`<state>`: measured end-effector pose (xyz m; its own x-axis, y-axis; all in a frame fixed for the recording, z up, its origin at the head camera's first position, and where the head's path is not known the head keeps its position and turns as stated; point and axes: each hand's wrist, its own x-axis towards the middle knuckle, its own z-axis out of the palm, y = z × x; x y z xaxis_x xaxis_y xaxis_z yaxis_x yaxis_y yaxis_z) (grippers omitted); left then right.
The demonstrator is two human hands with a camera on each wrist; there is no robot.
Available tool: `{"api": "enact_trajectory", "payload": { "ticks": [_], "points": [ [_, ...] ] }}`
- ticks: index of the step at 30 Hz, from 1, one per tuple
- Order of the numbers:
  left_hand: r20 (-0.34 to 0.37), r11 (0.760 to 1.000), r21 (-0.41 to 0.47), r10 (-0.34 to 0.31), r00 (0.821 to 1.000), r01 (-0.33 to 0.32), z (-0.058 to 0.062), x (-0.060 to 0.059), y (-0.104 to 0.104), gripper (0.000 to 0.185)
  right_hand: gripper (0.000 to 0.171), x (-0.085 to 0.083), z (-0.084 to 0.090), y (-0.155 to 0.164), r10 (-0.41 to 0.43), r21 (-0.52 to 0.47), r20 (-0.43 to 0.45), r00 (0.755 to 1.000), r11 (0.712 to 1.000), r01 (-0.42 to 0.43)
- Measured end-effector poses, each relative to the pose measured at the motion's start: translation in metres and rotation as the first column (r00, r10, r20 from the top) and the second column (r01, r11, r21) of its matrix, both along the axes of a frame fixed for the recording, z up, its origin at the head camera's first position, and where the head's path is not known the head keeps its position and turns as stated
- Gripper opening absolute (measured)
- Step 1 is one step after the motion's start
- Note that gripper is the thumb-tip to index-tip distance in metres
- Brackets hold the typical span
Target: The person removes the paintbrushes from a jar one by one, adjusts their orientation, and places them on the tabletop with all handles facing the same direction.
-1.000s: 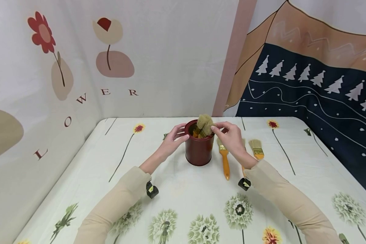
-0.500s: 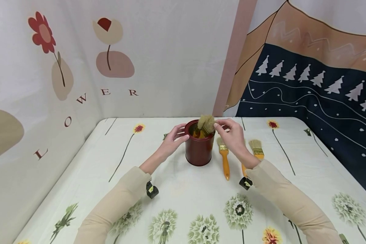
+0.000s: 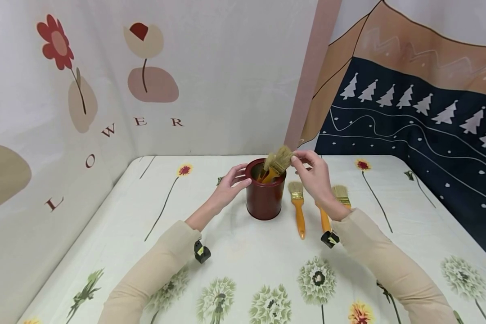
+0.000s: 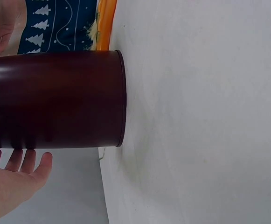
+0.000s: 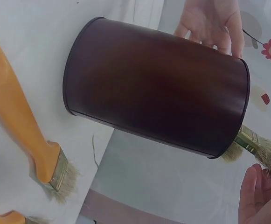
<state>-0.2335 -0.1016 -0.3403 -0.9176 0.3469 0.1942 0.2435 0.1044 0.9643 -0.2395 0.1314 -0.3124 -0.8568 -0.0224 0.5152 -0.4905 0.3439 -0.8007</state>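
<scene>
A dark red can stands upright on the table, with paintbrushes in it handle down, bristles above the rim. My right hand pinches the tan bristles of one paintbrush, which leans out over the can's right rim; its orange handle still goes down inside. Another brush shows its bristles just left of it. My left hand rests its fairly straight fingers against the can's left side near the top. In the right wrist view, the fingertips meet the held brush's bristles beyond the rim.
Right of the can lie three orange-handled paintbrushes: one nearest the can, one partly under my right wrist, and one farther right. A flower-print cloth covers the table. Printed curtains rise behind and beside it.
My right hand has moved up and to the right, drawing the pinched paintbrush with it, so it stands higher and apart from the other bristles. The left hand and can stay put.
</scene>
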Motion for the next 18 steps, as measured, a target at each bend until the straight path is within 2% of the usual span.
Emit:
{"api": "enact_trajectory", "payload": {
  "ticks": [7,14,18],
  "points": [
    [0.002,1.0,-0.006,0.003,1.0,-0.003,-0.001,-0.001,0.0,0.049,0.023,-0.001,0.005,0.004,0.025,-0.034,0.01,1.0,0.999,-0.025],
    [0.015,1.0,0.02,0.001,1.0,-0.002,-0.02,-0.018,-0.003,0.05,0.02,0.003,0.014,0.007,0.032,-0.053,-0.007,0.999,0.998,-0.033],
    [0.0,1.0,0.018,0.014,1.0,-0.014,-0.023,-0.019,-0.003,0.05,0.019,0.013,0.026,0.005,0.027,-0.06,-0.027,0.999,0.998,-0.029]
  ]
}}
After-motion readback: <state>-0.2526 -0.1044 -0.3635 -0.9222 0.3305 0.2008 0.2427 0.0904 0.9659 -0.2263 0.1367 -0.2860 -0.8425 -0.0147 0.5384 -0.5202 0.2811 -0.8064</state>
